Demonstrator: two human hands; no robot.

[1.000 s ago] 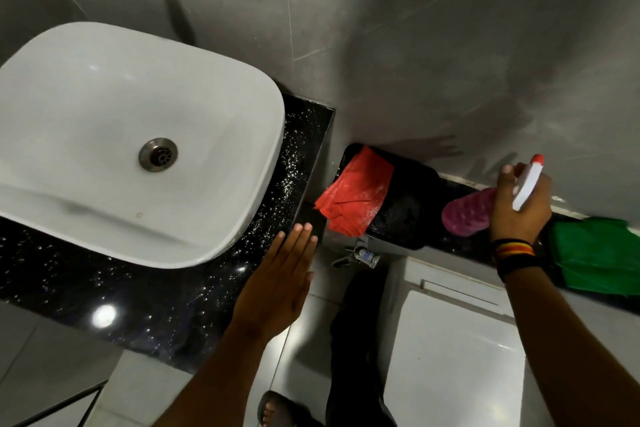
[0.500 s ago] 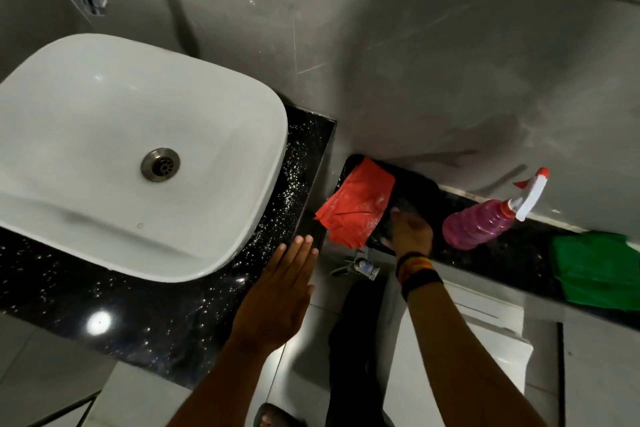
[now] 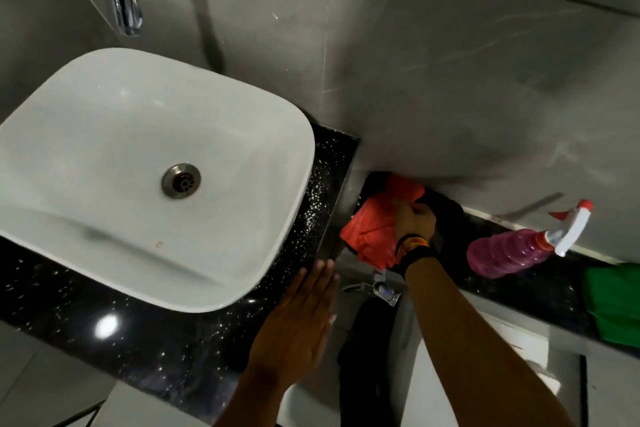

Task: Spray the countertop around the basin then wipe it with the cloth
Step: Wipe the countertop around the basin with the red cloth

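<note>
My right hand [image 3: 414, 222] is closed on the red cloth [image 3: 370, 236], which lies bunched on the lower dark ledge [image 3: 540, 274], right of the basin [image 3: 138, 177]. My left hand [image 3: 298, 329] is flat and released, fingers together, over the countertop [image 3: 145, 340] at the basin's near right corner. The speckled countertop lies to the left of the cloth and higher, so I judge the cloth must travel left and up. The spray bottle [image 3: 512, 250] lies on its side, nozzle pointing right.

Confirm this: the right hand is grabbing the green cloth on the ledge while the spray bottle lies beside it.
Not quite: in the head view the right hand is grabbing the red cloth, not the green cloth. The spray bottle does lie on the ledge.
</note>
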